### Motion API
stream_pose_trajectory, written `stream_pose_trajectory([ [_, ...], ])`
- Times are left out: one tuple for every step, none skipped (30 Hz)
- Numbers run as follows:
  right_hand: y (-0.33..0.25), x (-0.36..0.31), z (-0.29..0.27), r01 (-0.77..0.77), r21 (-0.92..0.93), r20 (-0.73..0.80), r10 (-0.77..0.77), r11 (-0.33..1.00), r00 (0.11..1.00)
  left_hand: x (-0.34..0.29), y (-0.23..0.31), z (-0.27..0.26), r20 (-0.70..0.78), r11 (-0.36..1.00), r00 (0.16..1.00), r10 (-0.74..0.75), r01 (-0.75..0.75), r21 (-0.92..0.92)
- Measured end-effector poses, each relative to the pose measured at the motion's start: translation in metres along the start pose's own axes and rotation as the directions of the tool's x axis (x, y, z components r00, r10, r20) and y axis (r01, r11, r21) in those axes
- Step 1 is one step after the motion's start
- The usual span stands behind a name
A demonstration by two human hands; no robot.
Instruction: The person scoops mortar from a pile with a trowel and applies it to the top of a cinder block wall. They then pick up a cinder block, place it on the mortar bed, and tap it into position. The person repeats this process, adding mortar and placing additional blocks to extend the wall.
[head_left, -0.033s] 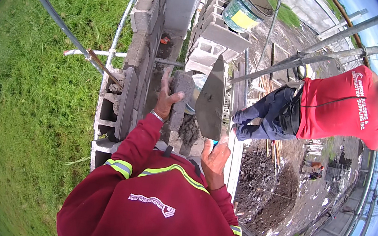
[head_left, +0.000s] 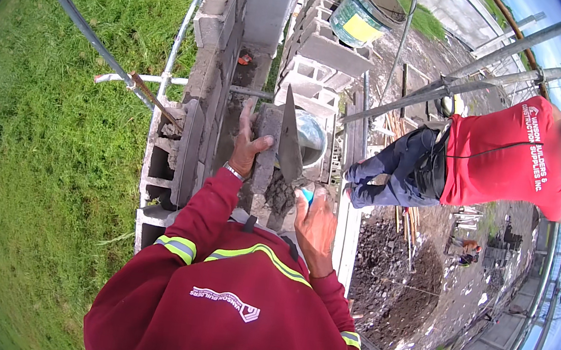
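My left hand point(head_left: 248, 144) grips a rough grey concrete block point(head_left: 266, 150), its thumb over the upper edge and its fingers along the left face. My right hand point(head_left: 317, 228) is closed round the teal handle of a trowel point(head_left: 290, 141). The grey blade points away from me, tilted nearly edge-on, close to the block's right side. Wet mortar point(head_left: 280, 196) lies heaped below the blade. Just right of the blade stands a pale bucket point(head_left: 311, 138), partly hidden by it.
A block wall point(head_left: 191, 153) runs along my left, with metal scaffold pipes point(head_left: 87, 26) and grass beyond. Stacked hollow blocks point(head_left: 308, 72) and a mortar-filled bucket point(head_left: 363, 17) stand ahead. A co-worker in a red shirt point(head_left: 492, 157) is at the right.
My right hand has turned the trowel: its blade has swung left toward the block and from broadside to nearly edge-on, uncovering more of the pale bucket. My left hand stays on the block.
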State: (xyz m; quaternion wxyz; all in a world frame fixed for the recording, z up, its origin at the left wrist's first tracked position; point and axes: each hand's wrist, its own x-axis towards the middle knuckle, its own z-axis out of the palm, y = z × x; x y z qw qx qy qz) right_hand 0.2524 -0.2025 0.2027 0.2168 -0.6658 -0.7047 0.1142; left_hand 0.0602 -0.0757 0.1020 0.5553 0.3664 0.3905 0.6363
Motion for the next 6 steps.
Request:
stream_pose_trajectory([
  [0.0,0.004,0.002,-0.042,-0.027,0.074,0.044,0.999,0.996,-0.002,-0.001,-0.003,-0.007,1.0,1.0,-0.018,0.018,-0.025],
  [-0.003,0.001,-0.001,-0.045,-0.015,0.057,0.045,0.999,0.997,0.0,-0.002,-0.007,-0.013,0.999,1.0,-0.015,0.014,-0.053],
  [-0.008,0.0,-0.004,-0.086,0.009,0.053,0.086,0.996,0.995,0.006,-0.003,-0.011,-0.023,0.999,1.0,-0.013,0.012,-0.03],
  [-0.014,-0.005,-0.008,-0.105,0.151,0.0,0.106,0.983,0.994,0.003,-0.007,-0.016,-0.03,1.0,0.999,-0.02,0.02,-0.007],
  [-0.019,-0.012,-0.017,-0.161,0.286,-0.019,0.174,0.945,0.985,-0.003,-0.013,-0.02,-0.034,1.0,0.999,-0.026,0.026,0.005],
  [-0.024,-0.008,-0.025,-0.19,0.433,-0.051,0.234,0.881,0.971,-0.004,-0.017,-0.022,-0.036,0.997,0.997,-0.063,0.062,-0.038],
])
